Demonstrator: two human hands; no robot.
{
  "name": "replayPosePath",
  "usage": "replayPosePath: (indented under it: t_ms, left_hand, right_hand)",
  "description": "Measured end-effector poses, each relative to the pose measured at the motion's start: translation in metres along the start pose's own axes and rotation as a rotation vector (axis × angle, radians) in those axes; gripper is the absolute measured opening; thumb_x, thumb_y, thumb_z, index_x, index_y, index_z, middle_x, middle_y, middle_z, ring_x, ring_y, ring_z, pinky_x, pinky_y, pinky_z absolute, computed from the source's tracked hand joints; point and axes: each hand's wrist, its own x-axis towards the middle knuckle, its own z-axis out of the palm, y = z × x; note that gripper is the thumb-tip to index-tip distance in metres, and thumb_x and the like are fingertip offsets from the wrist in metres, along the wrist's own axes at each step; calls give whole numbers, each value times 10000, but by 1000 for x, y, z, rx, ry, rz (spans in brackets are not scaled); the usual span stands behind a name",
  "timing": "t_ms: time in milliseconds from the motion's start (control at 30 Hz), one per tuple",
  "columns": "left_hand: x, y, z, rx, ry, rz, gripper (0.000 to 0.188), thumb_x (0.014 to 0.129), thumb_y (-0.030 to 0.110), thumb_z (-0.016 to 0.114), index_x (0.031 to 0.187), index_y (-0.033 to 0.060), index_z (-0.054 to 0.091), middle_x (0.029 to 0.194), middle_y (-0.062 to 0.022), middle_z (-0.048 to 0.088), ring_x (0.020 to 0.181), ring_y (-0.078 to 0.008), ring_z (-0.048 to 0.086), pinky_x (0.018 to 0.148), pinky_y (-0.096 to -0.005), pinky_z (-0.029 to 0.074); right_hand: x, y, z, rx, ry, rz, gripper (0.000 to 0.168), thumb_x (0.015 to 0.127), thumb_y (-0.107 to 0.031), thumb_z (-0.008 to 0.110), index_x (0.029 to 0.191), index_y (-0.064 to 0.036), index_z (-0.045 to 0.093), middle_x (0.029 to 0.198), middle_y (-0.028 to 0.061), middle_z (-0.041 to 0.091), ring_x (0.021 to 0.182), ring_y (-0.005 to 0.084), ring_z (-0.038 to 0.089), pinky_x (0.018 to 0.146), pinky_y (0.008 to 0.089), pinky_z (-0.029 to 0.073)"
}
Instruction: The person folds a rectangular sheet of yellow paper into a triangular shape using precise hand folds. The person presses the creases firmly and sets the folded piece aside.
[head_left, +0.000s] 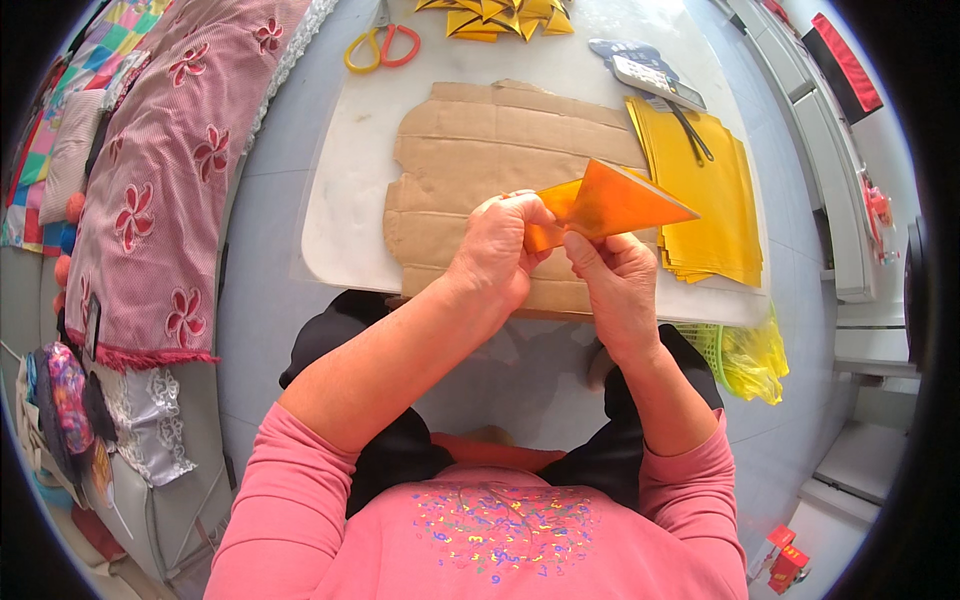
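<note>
A partly folded sheet of gold-orange paper (622, 202) is held up over a flattened piece of cardboard (457, 165). On its left part my left hand (506, 236) is closed, thumb on top. From below, my right hand (615, 277) pinches the lower edge between thumb and fingers. One corner of the paper sticks out to the right as a pointed triangular flap. To the right of my hands lies a stack of flat yellow paper sheets (709, 202), its edges slightly fanned.
Scissors (381, 49) with one yellow and one red handle lie at the far left of the white table (352, 165). Folded gold paper pieces (499, 16) are heaped at the back. A white remote control (656, 81) lies beyond the stack. A green basket (716, 356) with a yellow bag stands below the table's right corner.
</note>
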Motion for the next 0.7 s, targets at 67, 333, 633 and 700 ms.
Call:
replayPosePath:
  t_ms: [67, 333, 633, 700]
  left_hand:
    - [-2, -1, 2, 9, 41, 24, 228, 774, 46, 518, 995, 17, 565, 1033, -76, 625, 946, -181, 572, 870, -315, 440]
    - [-6, 1, 9, 35, 117, 38, 286, 770, -13, 530, 1051, 34, 523, 1036, -89, 607, 954, -196, 577, 865, -330, 455]
    - [-13, 0, 14, 163, 59, 87, 404, 728, 29, 725, 1079, 80, 530, 999, -32, 595, 870, -123, 548, 761, -296, 447]
    - [-14, 1, 13, 251, 31, 88, 386, 724, 32, 742, 1055, 89, 553, 969, -11, 609, 844, -102, 545, 747, -283, 445]
  right_hand:
    - [0, -1, -1, -14, -2, 20, 145, 885, -65, 667, 999, 24, 673, 848, -35, 620, 756, 34, 523, 693, 200, 437]
    - [0, -2, -3, -37, 4, 33, 161, 888, -87, 667, 1006, 22, 670, 852, -20, 635, 777, 44, 549, 719, 208, 455]
    - [9, 3, -11, 284, 80, 171, 52, 887, -92, 658, 882, -44, 636, 724, 11, 585, 601, 82, 503, 576, 225, 424]
    - [10, 5, -13, 352, 72, 194, 47, 891, -90, 652, 874, -53, 627, 717, 8, 578, 594, 84, 501, 571, 226, 426]
